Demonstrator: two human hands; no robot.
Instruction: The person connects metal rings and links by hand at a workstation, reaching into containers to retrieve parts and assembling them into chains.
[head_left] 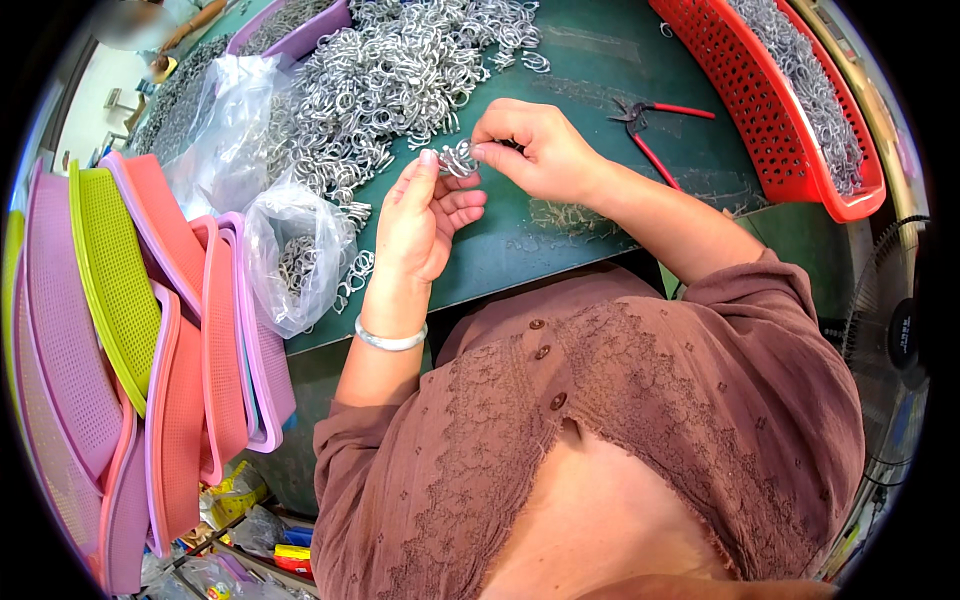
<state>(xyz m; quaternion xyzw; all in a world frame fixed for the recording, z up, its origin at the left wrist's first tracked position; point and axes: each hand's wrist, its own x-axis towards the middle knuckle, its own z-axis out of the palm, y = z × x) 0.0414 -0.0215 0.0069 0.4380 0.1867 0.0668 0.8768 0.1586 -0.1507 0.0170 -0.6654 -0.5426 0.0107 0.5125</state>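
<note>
A small cluster of silver metal rings (457, 160) sits between my two hands, above the green tabletop. My left hand (418, 218) holds it between the thumb and the curled fingers, palm turned up. From the right, my right hand (540, 150) pinches at the cluster's edge with thumb and forefinger. Its fingertips partly cover what they grip. Just beyond my hands spreads a large heap of loose metal rings (385, 75). To the right lie cutting pliers (638, 122) with red handles, jaws apart, touched by neither hand.
A red perforated basket (745, 100) filled with metal pieces stands at the right. Clear plastic bags (300, 235), one with rings inside, lie left of my left hand. Stacked pink, purple and green baskets (115, 275) crowd the left. A fan (890, 300) stands at the far right.
</note>
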